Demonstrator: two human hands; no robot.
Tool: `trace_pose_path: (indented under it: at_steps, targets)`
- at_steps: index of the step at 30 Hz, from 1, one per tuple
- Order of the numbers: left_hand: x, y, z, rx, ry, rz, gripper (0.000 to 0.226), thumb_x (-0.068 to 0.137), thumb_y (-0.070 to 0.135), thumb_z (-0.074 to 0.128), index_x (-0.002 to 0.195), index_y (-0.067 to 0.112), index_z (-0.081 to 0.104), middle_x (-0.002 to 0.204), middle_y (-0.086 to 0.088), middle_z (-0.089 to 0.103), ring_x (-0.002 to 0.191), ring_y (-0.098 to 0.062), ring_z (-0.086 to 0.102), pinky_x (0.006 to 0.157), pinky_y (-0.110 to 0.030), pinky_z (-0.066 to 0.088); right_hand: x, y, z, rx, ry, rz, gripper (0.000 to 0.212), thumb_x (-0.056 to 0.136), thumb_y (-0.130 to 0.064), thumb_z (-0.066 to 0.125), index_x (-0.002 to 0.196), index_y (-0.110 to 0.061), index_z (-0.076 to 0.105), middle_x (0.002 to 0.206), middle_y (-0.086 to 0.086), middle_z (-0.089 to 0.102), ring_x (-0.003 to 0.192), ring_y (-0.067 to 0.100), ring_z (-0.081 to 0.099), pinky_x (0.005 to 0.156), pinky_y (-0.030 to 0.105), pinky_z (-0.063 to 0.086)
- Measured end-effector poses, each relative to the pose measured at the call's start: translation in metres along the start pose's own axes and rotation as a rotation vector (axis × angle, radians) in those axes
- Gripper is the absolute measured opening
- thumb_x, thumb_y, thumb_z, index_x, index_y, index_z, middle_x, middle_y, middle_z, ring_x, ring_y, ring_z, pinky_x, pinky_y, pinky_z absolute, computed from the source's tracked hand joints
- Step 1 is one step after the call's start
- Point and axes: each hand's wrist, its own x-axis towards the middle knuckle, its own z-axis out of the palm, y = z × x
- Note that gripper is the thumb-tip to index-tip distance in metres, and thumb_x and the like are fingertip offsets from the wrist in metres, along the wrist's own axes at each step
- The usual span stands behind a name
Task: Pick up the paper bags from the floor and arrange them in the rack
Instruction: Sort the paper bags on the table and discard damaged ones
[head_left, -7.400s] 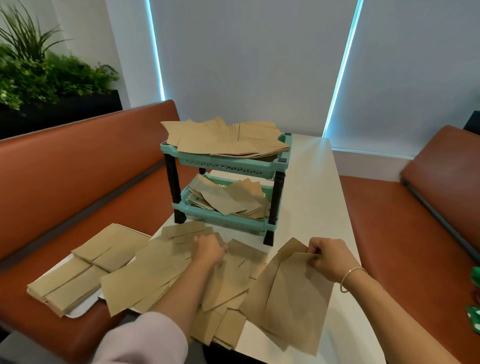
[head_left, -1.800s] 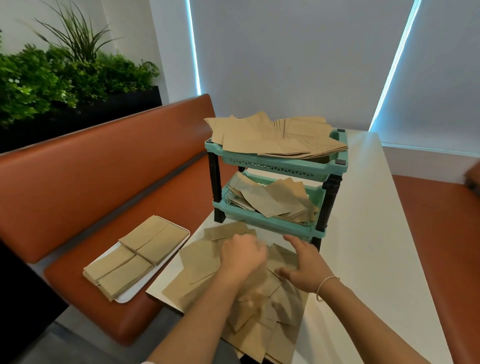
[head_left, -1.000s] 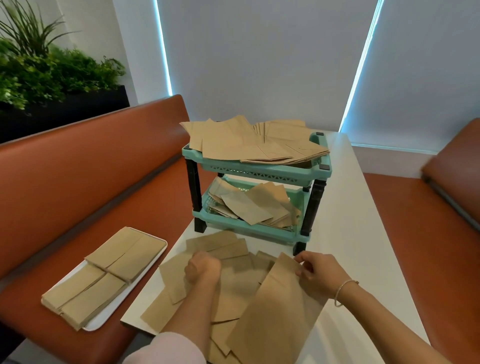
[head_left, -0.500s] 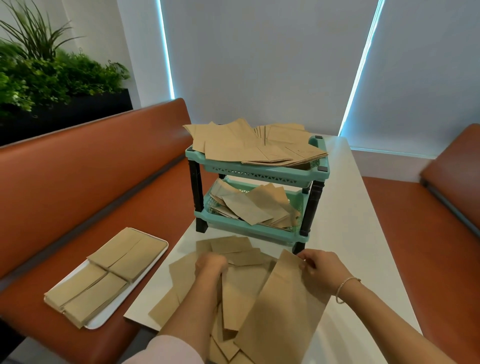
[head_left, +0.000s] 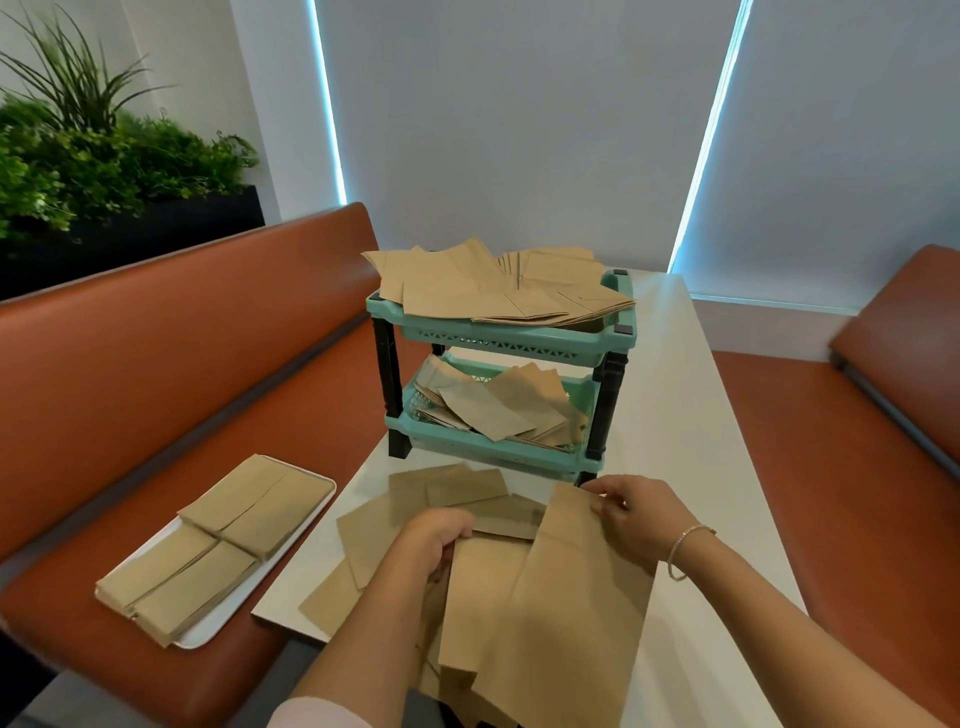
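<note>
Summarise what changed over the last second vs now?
Little. The right hand still pinches the large paper bag by its top edge; the left hand still grips bags in the loose pile, nudged slightly. Rack and tray of bags unchanged.

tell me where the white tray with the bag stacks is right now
In the head view, the white tray sits lower left on the orange bench seat, left of the table.

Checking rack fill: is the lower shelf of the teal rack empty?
No, the lower shelf of the teal rack holds a loose pile of brown paper bags.
</note>
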Motion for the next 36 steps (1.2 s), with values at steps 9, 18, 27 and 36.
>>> trace_pose_path:
  at_steps: [9,18,27,36]
  targets:
    - [-0.029,0.000,0.017,-0.259,-0.292,0.167,0.009,0.080,0.006,0.049,0.076,0.012,0.054,0.070,-0.002,0.053,0.060,-0.014,0.049,0.053,-0.022,0.044,-0.001,-0.004,0.011,0.000,0.069,0.052,0.031,0.099,-0.026,0.040,0.123,-0.027,0.060,0.121,-0.005,0.063,0.110,0.019,0.056,0.097,0.031,0.045]
    - [-0.036,0.006,0.029,-0.243,-0.405,0.345,0.019,0.080,0.001,0.046,0.081,0.013,0.061,0.083,-0.004,0.058,0.081,-0.018,0.053,0.074,-0.029,0.045,-0.004,-0.001,0.016,-0.001,0.002,0.034,0.021,0.096,-0.034,0.048,0.096,-0.020,0.064,0.087,-0.004,0.058,0.085,0.013,0.051,0.069,0.016,0.039]
    - [0.039,0.004,-0.001,0.267,0.388,0.213,0.021,0.087,0.033,0.059,0.090,0.012,0.059,0.097,-0.006,0.062,0.090,-0.021,0.060,0.082,-0.035,0.053,-0.012,0.023,0.007,-0.071,0.037,0.054,0.022,0.098,-0.035,0.042,0.100,-0.022,0.059,0.094,-0.001,0.058,0.084,0.011,0.049,0.076,0.020,0.040]
    - [0.068,0.004,0.006,0.199,0.558,0.063,0.022,0.095,0.016,0.047,0.111,0.004,0.054,0.101,-0.015,0.061,0.086,-0.026,0.061,0.070,-0.036,0.052,-0.020,0.038,0.001,-0.059,0.069,0.090,0.026,0.098,-0.033,0.042,0.109,-0.020,0.061,0.102,0.001,0.067,0.092,0.018,0.060,0.086,0.028,0.048]
